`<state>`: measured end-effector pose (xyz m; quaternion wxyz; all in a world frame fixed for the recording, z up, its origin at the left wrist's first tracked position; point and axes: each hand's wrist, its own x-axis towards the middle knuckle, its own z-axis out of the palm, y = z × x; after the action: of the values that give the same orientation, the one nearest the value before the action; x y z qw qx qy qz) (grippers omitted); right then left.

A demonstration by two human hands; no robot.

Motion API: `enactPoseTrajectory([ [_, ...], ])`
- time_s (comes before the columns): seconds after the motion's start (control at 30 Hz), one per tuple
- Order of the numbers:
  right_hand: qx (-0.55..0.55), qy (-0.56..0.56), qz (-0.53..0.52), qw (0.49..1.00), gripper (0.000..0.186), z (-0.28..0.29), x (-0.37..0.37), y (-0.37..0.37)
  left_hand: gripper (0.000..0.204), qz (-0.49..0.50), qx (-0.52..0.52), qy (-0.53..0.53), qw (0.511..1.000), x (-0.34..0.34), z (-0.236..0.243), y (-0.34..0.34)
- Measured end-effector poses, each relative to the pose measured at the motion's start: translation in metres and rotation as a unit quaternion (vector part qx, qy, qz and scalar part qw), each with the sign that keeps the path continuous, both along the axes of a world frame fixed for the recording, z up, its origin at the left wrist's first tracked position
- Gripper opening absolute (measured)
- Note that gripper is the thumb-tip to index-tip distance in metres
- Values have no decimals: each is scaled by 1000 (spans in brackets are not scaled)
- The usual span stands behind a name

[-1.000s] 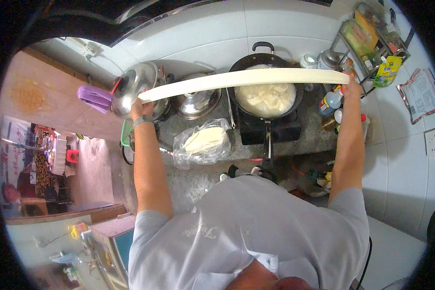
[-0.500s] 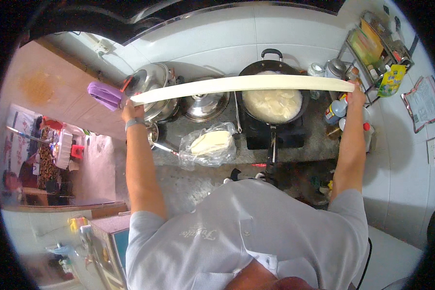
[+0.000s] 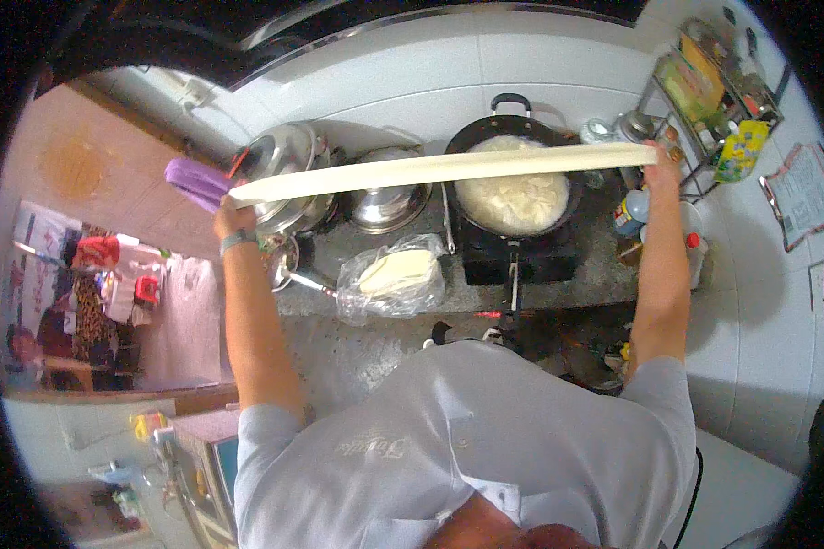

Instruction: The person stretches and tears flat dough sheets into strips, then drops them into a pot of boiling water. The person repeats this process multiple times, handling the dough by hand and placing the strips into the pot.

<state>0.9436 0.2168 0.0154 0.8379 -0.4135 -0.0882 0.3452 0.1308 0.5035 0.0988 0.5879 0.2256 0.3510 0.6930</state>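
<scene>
Head view: left hand (image 3: 235, 218) and right hand (image 3: 663, 171) grasp opposite ends of a dough strip (image 3: 412, 172) above the wok (image 3: 522, 126), overreaching both its sides. Bare counter (image 3: 604, 274) lies between stove (image 3: 481, 265) and blue bottle (image 3: 632, 213).

The person (image 3: 458, 421) over there holds both arms (image 3: 254, 320) spread toward the far side, left hand (image 3: 235, 217) out left, right hand (image 3: 664, 169) out right, the fingers of each pinched together.
</scene>
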Motion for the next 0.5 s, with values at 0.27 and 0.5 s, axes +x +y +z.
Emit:
enactPoseTrajectory([
  [0.27, 46, 113, -27, 992, 27, 44, -77, 13, 34, -27, 180, 23, 983, 44, 181, -25],
  [0.5, 40, 86, 212, 973, 29, 56, -200, 66, 40, -43, 315, 82, 945, -11, 343, -40],
])
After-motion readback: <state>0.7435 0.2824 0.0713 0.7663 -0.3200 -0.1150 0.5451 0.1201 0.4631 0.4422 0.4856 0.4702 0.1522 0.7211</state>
